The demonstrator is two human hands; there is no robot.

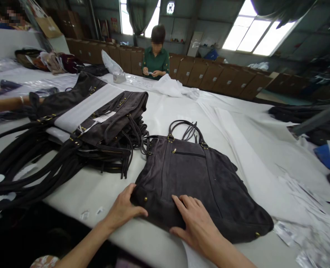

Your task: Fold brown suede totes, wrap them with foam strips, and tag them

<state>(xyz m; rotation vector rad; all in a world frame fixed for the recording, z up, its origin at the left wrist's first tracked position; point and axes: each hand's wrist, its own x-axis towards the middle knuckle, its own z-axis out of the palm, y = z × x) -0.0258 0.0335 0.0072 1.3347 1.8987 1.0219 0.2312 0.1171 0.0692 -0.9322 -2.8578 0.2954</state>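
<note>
A dark grey bag lies on the white table, its zipped side up and its looped handles pointing away from me. My left hand is at the bag's near left corner, thumb and fingers spread apart against its edge. Across the bag's near edge rests my right hand, fingers extended on the surface and thumb at the lower edge. To the left is a pile of similar dark bags, with a white strip and a tag on top and handles hanging toward me.
Another person's arm reaches in at the far left. A person in green is across the table, before cardboard boxes. White sheets and clear packets lie at the right.
</note>
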